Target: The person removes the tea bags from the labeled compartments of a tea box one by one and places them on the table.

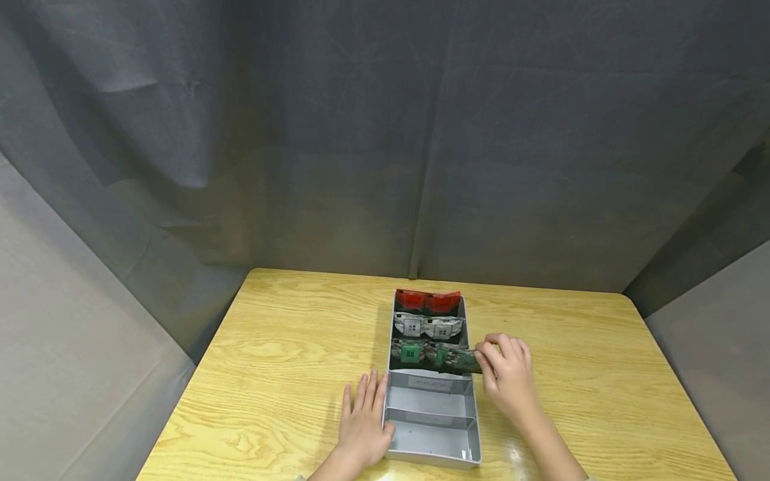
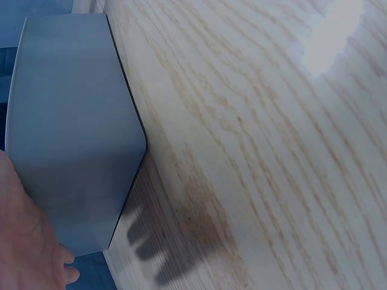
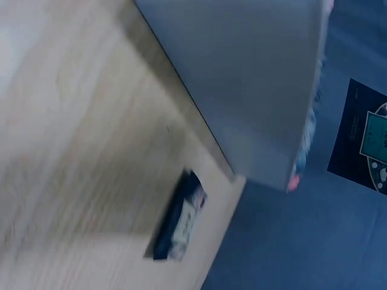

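My right hand (image 1: 510,371) pinches a dark green packet (image 1: 464,361) by its edge, over the right side of the third compartment of a grey divided tray (image 1: 432,459). In the right wrist view, a dark packet with a teal label (image 3: 376,136) sticks out past the tray; the hand itself is out of that view. Another green packet (image 1: 412,353) stands to the left in that compartment. Fingers spread, my left hand (image 1: 365,431) lies along the tray's left wall, with the thumb at the rim. In the left wrist view, part of it is beside the tray wall (image 2: 72,96).
White packets (image 1: 428,327) and red packets (image 1: 428,302) stand in the tray's two far compartments. The two near compartments show their grey floors. On the wooden table (image 1: 289,354), a dark packet (image 3: 178,220) lies beside the tray. A grey curtain (image 1: 511,167) hangs behind.
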`<state>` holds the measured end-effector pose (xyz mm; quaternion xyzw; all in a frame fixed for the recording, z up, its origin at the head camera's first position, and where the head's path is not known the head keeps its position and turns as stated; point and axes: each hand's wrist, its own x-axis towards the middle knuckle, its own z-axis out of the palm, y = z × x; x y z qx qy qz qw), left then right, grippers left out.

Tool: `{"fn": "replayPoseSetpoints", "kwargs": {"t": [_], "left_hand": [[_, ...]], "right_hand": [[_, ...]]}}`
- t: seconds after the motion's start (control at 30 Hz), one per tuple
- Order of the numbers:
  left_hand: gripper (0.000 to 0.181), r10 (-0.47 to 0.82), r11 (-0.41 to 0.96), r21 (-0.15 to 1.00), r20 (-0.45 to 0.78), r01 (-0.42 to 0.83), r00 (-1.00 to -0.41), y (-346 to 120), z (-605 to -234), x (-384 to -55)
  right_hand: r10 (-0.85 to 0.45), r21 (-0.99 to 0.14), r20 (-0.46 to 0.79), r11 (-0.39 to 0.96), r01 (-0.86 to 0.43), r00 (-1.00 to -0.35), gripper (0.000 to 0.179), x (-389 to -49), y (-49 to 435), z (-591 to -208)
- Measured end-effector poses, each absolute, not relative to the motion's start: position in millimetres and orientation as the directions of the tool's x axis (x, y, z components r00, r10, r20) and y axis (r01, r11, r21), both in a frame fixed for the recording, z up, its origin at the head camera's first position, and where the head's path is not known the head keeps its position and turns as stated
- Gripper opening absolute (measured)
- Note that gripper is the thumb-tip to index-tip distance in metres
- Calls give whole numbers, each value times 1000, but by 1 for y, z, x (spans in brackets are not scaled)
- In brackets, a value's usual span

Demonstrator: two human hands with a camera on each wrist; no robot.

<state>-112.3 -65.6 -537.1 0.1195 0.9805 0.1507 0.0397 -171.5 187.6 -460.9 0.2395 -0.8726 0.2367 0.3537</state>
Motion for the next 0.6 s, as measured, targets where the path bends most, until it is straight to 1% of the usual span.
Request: {"fn": "replayPoseSetpoints", "kwargs": {"t": [0.13, 0.27, 0.37, 0.5, 0.6], "left_hand": [[75, 243, 926, 307, -45, 218, -969, -66, -537, -112], [75, 243, 927, 306, -47, 218, -969, -66, -537, -112], [76, 246, 927, 304, -51, 219, -968, -66, -537, -112], [76, 246, 926, 309, -48, 220, -968, -65, -537, -112], [75, 242, 925, 312, -42, 217, -969, -65, -538, -112]], "right_hand": [[-196, -265, 740, 794, -547, -644, 40, -174, 206, -454], [-137, -291, 729, 824, -485, -670, 21, -175, 229, -453], [-84, -319, 696, 854, -412, -713, 8, -173, 247, -456], [-16, -351, 624, 888, -298, -782, 6, -171, 270, -462], [14, -364, 567, 901, -236, -824, 6, -170, 287, -468]]}}
